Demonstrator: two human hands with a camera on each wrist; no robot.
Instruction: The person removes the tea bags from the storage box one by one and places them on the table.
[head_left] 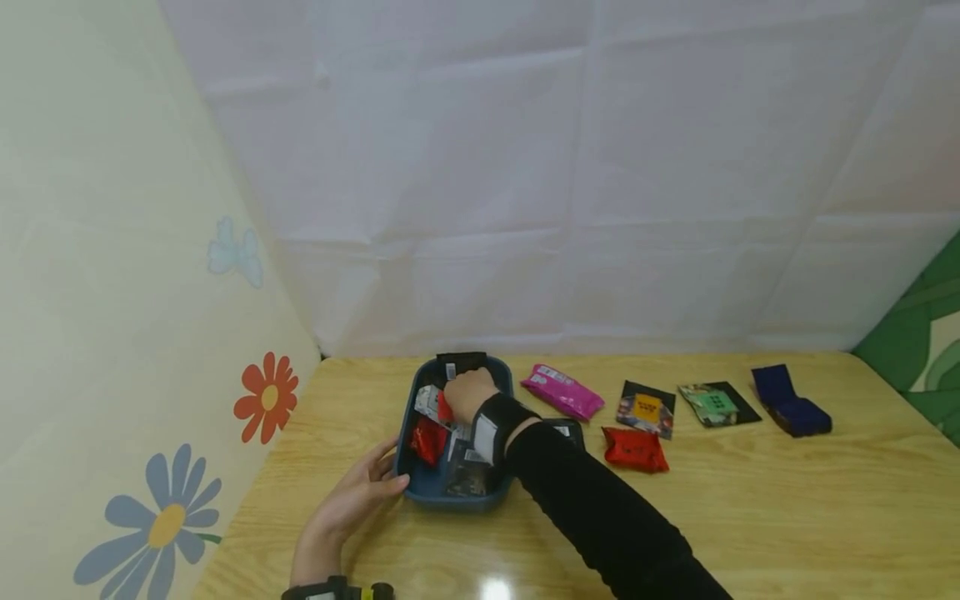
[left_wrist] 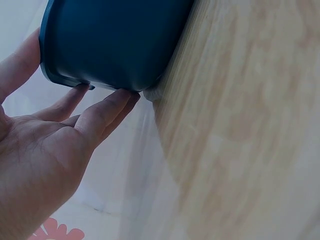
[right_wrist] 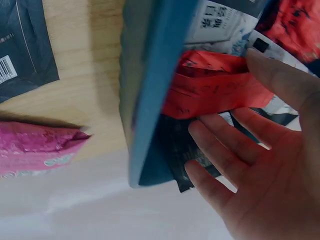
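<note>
Now, step advice: judging by the grip, lifting the red packet (right_wrist: 215, 87) straight up should avoid snagging neighbouring packets.
Left hand (head_left: 352, 500): lower left of the head view, fingers straight, tips touching the near wall of the blue tray (head_left: 420, 492), steadying it.
Right hand (head_left: 468, 393): centre of the frame, inside the tray, thumb and fingers loosely closing on the red packet.
Tray contents: red, white and dark packets, mixed together.
Beyond, right: pink packet (head_left: 562, 392), red pouch (head_left: 634, 449), dark sachets, navy packet (head_left: 791, 402) on the wooden table (head_left: 750, 517).
</note>
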